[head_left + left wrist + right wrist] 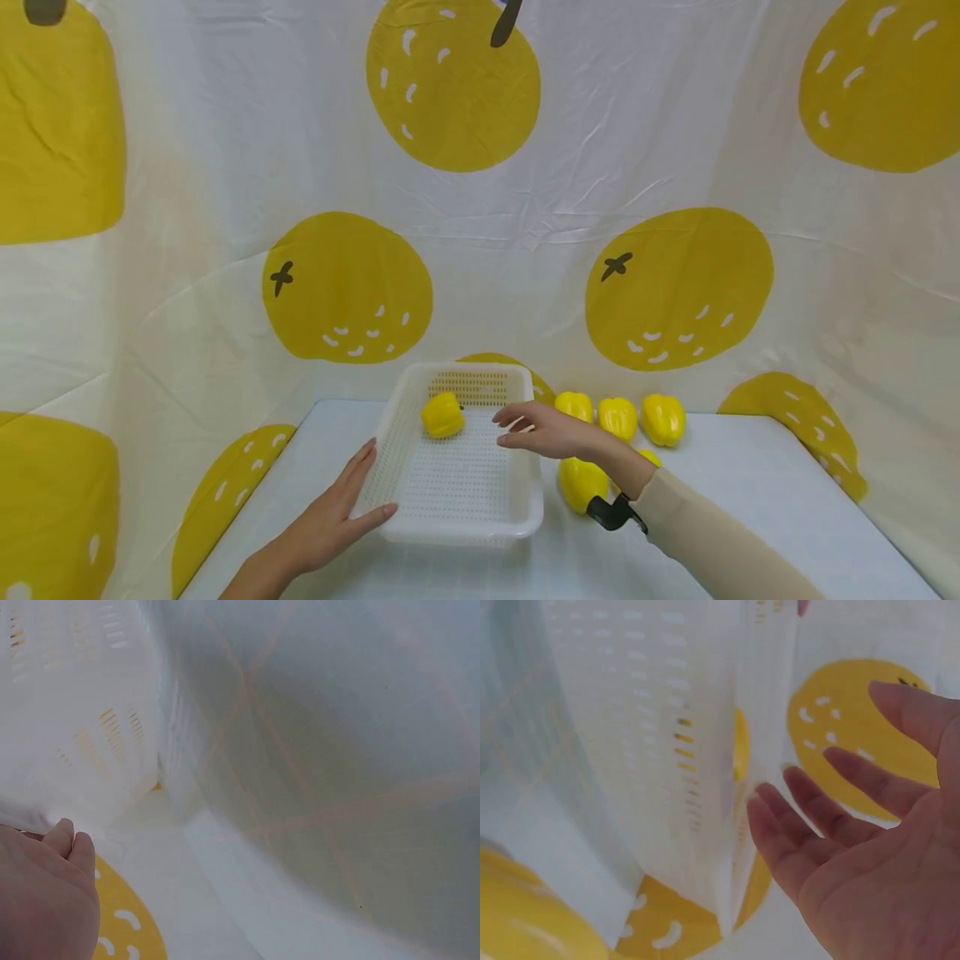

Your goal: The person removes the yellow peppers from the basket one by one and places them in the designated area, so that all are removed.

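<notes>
A white perforated plastic basket (459,530) stands on the table with one yellow bell pepper (442,415) lying inside, toward its far left. My left hand (318,525) holds the basket's near left corner, thumb at the rim and fingers along the outer side; the left wrist view shows fingertips (84,851) at the rim. Above the basket's right rim is my right hand (551,429), fingers spread and loosely bent, with nothing in them. Other yellow bell peppers (663,420) lie right of the basket, some partly hidden by the right hand and forearm.
The pale table (750,492) carries several peppers, one near pepper (581,483) close to the basket's right side. A black strap piece (611,512) hangs at the right wrist. Behind the table hangs a white curtain (510,283) printed with yellow fruit.
</notes>
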Motion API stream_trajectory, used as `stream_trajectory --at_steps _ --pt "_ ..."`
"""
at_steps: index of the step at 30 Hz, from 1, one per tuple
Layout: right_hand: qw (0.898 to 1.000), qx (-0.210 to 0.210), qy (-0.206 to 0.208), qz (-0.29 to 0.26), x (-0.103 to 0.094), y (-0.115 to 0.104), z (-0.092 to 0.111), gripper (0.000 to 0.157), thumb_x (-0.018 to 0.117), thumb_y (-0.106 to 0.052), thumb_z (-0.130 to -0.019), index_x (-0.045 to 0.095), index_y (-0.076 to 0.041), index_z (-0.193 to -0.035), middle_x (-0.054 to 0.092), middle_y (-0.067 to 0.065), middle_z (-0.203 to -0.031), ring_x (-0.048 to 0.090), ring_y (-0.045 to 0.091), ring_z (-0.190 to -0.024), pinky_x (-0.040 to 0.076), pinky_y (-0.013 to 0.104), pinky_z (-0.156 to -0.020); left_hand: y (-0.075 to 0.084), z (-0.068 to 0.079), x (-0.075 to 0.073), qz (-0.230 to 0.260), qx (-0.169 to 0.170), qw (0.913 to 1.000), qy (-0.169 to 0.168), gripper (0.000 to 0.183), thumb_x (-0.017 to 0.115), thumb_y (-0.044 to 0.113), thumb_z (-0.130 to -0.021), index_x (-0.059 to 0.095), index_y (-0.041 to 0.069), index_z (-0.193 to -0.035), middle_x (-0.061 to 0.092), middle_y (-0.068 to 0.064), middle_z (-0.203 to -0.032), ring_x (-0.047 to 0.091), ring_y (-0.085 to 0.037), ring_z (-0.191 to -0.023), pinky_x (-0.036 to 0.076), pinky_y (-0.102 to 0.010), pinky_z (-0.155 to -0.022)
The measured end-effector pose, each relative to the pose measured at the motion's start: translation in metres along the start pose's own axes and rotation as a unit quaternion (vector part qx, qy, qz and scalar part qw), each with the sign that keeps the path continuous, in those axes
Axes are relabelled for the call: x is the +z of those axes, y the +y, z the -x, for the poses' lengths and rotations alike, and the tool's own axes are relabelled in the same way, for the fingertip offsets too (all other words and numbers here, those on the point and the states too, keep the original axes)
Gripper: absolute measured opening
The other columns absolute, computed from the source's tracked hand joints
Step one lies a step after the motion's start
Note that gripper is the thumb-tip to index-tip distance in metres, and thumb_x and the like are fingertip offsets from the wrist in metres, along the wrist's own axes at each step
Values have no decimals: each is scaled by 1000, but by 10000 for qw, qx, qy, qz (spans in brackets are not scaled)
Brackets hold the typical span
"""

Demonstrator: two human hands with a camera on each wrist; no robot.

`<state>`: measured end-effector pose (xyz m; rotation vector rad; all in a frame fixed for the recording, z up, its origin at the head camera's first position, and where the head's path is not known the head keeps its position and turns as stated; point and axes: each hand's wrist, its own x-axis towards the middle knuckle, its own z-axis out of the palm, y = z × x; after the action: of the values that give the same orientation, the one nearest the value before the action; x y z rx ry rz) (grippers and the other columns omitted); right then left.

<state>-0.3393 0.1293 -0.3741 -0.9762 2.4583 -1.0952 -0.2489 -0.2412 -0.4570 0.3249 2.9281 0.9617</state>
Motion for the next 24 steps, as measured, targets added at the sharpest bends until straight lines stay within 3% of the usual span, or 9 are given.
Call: stream_trajectory --at_steps 7,13,17,24 --pt "9996 277 -41 64 8 -21 -37 45 68 -31 -100 60 -10 -138 63 9 -134 61 26 -120 54 44 -98 -2 1 -1 -56 114 9999 23 106 57 73 -91 13 11 -165 4 -6 -173 19 -37 -155 24 -66 -118" --pt "9961 876 -60 -36 16 -30 -70 55 69 -33 -98 56 -3 -143 58 16 -141 59 30 -124 53 46 -100 -2 1 -2 -54 144 9999 -5 105 56 72 -92 12 12 -166 3 -6 -173 19 -37 -155 24 -66 -118" --pt "9908 1261 -194 -456 22 -28 -89 60 70 -29 -98 50 5 -144 51 19 -149 54 35 -131 52 48 -102 -3 0 -1 -75 104 9999 15 105 57 72 -91 13 13 -166 4 -4 -173 19 -35 -155 24 -65 -118" --pt "9816 1834 -73 -528 33 -14 -118 52 72 -33 -96 57 4 -130 59 17 -133 57 43 -126 50 53 -104 -4 -1 1 -34 7 10000 -18 105 59 72 -91 14 13 -166 4 -2 -173 18 -35 -156 23 -66 -118"
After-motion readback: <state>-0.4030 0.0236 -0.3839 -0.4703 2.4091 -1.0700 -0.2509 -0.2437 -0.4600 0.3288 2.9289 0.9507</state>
